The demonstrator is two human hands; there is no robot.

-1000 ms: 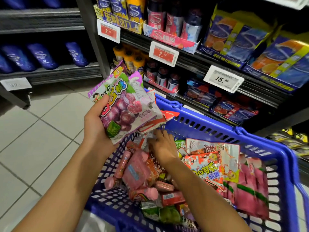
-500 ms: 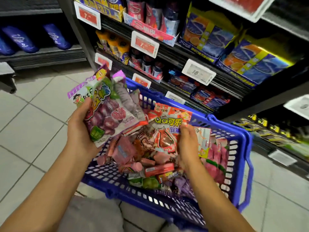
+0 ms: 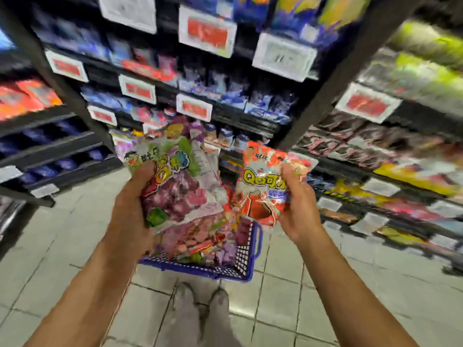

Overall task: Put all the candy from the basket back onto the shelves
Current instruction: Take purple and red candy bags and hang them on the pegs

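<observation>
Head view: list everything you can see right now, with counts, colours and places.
Purple grape gummy bags: a bunch, exact count unclear, in left hand.
Orange-red gummy bag: one, in right hand.
Blue plastic basket: one, on the floor below the hands, still holding mixed pink, red and green candy.
Dark shelves: blurred, stocked with blue, red and yellow packs.
Price tags: many, white and red, on the shelf edges.
Left hand: grips the purple bags.
Right hand: grips the orange-red bag.
</observation>
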